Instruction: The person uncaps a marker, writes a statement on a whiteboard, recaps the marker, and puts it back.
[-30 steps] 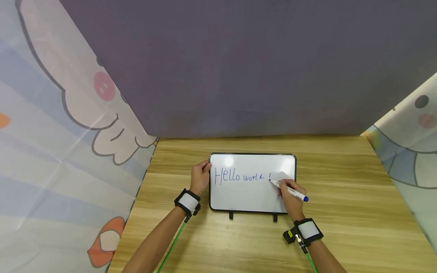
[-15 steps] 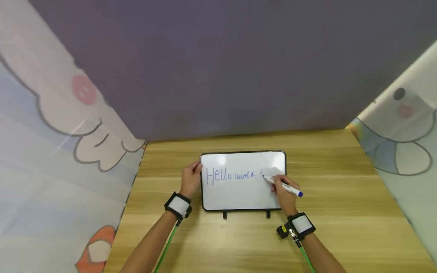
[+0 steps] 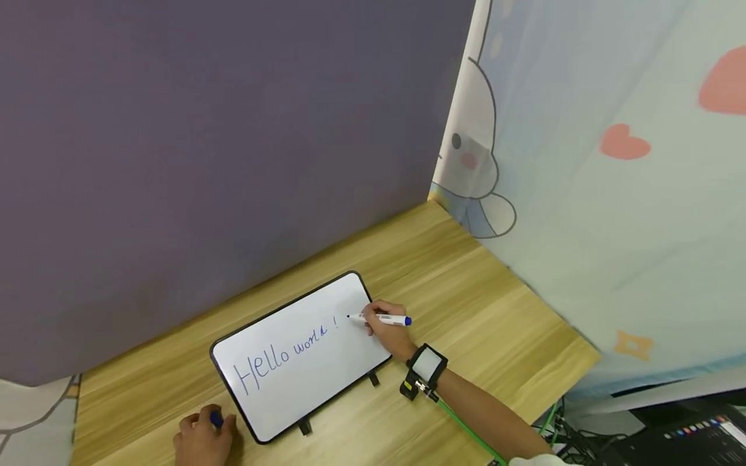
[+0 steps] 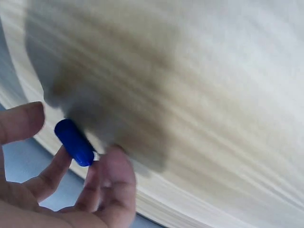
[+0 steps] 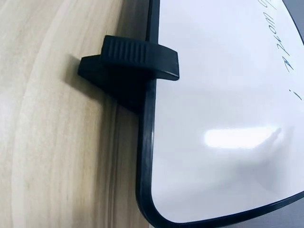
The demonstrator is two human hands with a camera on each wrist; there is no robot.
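A black-framed whiteboard [image 3: 303, 388] with "Hello world !" in blue stands tilted on two small black feet. My right hand [image 3: 389, 329] grips a white marker [image 3: 389, 320] with a blue end, its tip right of the exclamation mark, close to the board. My left hand [image 3: 204, 437] is at the lower left, apart from the board, with a blue marker cap [image 3: 216, 419] among its fingers. In the left wrist view, the cap [image 4: 74, 142] lies against curled fingertips, the thumb [image 4: 21, 122] a little away. The right wrist view shows the board's corner and one foot [image 5: 128, 57], not the hand.
The board stands on a wood-grain table [image 3: 466, 310] before a dark grey panel [image 3: 233, 162]. A printed cloth [image 3: 583, 213] hangs at the right. Cables and a black device [image 3: 688, 440] are at the lower right, beyond the table edge. A green cord trails from the right wrist strap.
The head view has swung right and tilted. My left hand has left the board's left edge and now has the cap. The marker tip has moved right, away from the exclamation mark.
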